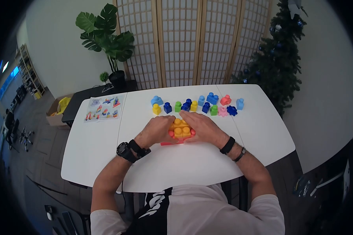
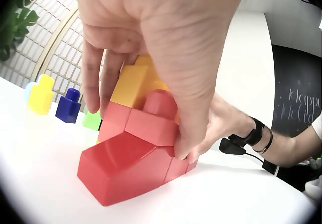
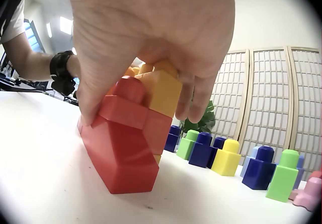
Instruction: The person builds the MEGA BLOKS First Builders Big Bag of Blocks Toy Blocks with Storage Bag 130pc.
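Observation:
On the white table (image 1: pixel 94 156) stands a stack of toy building blocks, with orange-yellow blocks (image 1: pixel 182 132) over red ones (image 2: pixel 123 161). My left hand (image 1: pixel 157 128) grips the stack from the left, its thumb on the near side and its fingers reaching over to the far side. From the right, my right hand (image 1: pixel 204 127) holds the same stack, thumb low against the red blocks (image 3: pixel 121 148) and fingers behind. Sloped red ends stick out on both sides beneath the hands. The palms hide part of the stack's top.
Behind the hands stand loose blocks, among them a yellow block (image 1: pixel 156 109), a green block (image 1: pixel 213 110) and a light blue block (image 1: pixel 240 103). A dark blue gear-shaped piece (image 1: pixel 231 111) lies at the right. A printed picture sheet (image 1: pixel 103 108) rests at the back left.

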### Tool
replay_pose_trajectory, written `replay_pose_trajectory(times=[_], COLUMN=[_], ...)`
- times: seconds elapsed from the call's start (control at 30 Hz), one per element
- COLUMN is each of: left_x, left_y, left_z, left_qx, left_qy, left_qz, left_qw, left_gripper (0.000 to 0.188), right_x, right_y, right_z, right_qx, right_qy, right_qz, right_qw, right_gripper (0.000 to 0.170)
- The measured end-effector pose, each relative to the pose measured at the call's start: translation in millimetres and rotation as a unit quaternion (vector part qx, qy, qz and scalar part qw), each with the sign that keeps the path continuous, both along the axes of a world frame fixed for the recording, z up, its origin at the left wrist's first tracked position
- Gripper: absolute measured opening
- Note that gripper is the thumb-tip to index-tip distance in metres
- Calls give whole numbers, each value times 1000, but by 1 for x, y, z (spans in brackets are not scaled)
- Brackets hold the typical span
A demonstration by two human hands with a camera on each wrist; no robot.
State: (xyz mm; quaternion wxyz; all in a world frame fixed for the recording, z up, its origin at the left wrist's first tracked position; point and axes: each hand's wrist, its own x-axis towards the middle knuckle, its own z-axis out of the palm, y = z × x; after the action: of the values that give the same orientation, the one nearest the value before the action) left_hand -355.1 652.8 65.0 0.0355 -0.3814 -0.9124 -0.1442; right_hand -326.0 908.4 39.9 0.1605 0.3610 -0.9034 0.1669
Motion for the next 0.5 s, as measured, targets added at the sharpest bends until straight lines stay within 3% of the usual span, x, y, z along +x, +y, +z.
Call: replay_pose_trajectory(times=[0.13, 0.2, 0.5], left_x=[-2, -5, -1], left_y=[1, -3, -6], left_z=[2, -10, -19], left_qx=[-30, 47, 82], left_qy=[-23, -20, -8], left_qz=[1, -42, -72], left_qw=[999, 998, 994], left_gripper=[73, 80, 87], right_x=[4, 3, 3], right_y=[-2, -1, -2], right_z=[6, 2, -1], right_qx=[10, 13, 22], right_qy=[-13, -17, -20], right_qz=[-7, -13, -5], right_qw=[1000, 1000, 1000], right_gripper=[109, 109, 108])
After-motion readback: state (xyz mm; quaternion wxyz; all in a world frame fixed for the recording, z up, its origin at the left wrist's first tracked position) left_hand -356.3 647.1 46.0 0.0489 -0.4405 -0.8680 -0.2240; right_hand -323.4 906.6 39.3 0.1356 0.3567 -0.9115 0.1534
